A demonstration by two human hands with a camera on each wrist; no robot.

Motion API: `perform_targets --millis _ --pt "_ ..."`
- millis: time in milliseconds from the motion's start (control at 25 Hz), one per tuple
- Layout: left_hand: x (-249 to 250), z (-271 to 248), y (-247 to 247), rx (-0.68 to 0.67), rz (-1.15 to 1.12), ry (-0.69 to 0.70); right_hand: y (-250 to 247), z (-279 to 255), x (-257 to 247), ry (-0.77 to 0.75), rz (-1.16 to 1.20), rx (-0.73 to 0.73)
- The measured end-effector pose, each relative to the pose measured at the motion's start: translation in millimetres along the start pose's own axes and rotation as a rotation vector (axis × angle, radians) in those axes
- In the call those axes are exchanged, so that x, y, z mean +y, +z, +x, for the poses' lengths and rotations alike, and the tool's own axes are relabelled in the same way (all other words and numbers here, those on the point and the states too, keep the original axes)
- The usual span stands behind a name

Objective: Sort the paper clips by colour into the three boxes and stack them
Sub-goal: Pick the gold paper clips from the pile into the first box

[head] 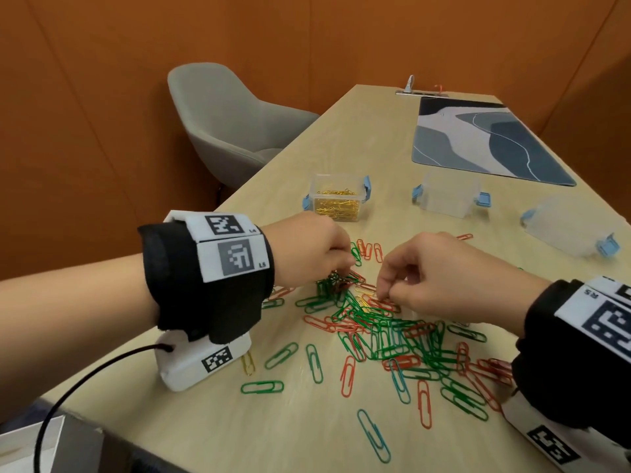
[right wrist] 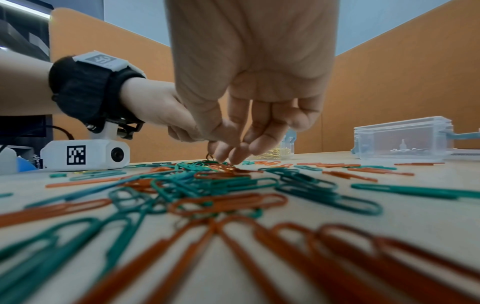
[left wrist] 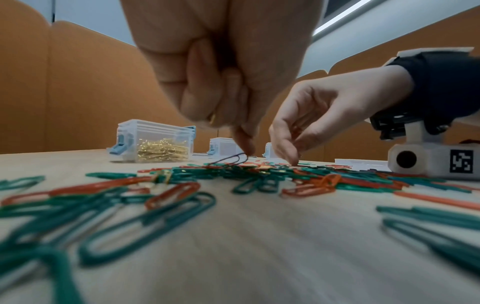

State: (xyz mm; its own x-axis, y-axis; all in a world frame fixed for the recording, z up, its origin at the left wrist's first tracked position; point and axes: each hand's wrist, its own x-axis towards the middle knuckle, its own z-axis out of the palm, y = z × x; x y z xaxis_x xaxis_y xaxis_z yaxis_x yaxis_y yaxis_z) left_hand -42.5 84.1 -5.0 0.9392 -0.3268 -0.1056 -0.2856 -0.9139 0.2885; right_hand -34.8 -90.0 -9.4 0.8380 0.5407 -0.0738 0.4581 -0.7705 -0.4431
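A loose pile of green and red paper clips (head: pixel 386 332) with a few gold ones covers the near table. My left hand (head: pixel 345 268) is curled over the pile's far left edge. In the left wrist view its fingertip (left wrist: pixel 245 147) touches a dark clip, and a gold clip (left wrist: pixel 213 119) glints inside the curled fingers. My right hand (head: pixel 384 295) pinches at a clip in the pile's middle, its fingertips (right wrist: pixel 233 156) down on the clips. One clear box (head: pixel 336 201) holds gold clips. A second box (head: pixel 447 194) stands empty and a third (head: pixel 573 230) lies tilted at the right.
A patterned desk mat (head: pixel 478 138) lies at the far right of the wooden table (head: pixel 307 431). A grey chair (head: pixel 232 124) stands beyond the left edge. Stray clips reach towards the near edge, and one gold clip (head: pixel 248 363) lies by my left wrist camera.
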Motion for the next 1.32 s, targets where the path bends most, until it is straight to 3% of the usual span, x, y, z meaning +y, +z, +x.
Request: perform_targets --millis 320,480,760,920,1000,1120,1320 --pt "-7.1 -0.5 -4.0 0.148 0.132 -0.079 4.4 3.1 -4.7 -0.012 0.03 -0.073" --pt "-15.8 -0.2 -5.0 0.166 0.169 -0.146 2.2 3.7 -0.6 0.035 -0.014 -0.016" --pt "-14.4 1.5 -6.1 0.029 0.17 -0.015 1.7 6.3 1.1 0.06 -0.093 0.005" --pt "-17.8 4.8 -3.8 0.121 0.184 -0.06 0.6 7.3 3.8 0.081 -0.062 0.065" --pt "-13.9 2.6 -3.6 0.149 0.126 0.015 0.0 7.1 2.5 0.081 -0.046 0.063" --pt "-1.4 2.1 -1.2 0.078 0.058 0.206 0.5 6.5 0.9 0.078 -0.073 0.033" --pt "7.8 12.0 6.7 -0.029 0.101 0.251 -0.1 5.3 0.9 0.121 -0.096 0.03"
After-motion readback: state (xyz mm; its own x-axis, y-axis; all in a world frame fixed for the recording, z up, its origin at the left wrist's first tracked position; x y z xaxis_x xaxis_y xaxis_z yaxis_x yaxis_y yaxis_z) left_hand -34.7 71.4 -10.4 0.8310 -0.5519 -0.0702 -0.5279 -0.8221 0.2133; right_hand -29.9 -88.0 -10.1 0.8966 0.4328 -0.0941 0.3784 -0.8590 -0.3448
